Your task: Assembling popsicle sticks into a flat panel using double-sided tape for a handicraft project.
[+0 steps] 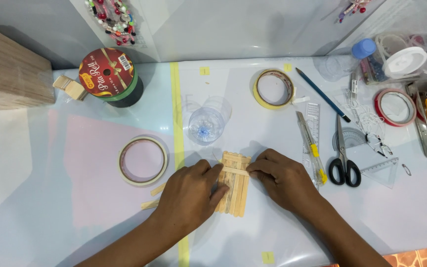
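pale wooden stick panel (236,185), flat, crossbar on top

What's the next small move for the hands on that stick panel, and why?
Probably press the cross stick flat along its length. The left hand and right hand each pinch one end of it where it lies across the row of wooden sticks. The row looks flush on the table, so seating the crosspiece seems the natural step.

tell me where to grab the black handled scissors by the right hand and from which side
Take the black-handled metal scissors by the two finger loops, coming from the near edge of the table. They lie flat and closed, loops toward the person, blades pointing away, with a clear plastic triangle close on the right.
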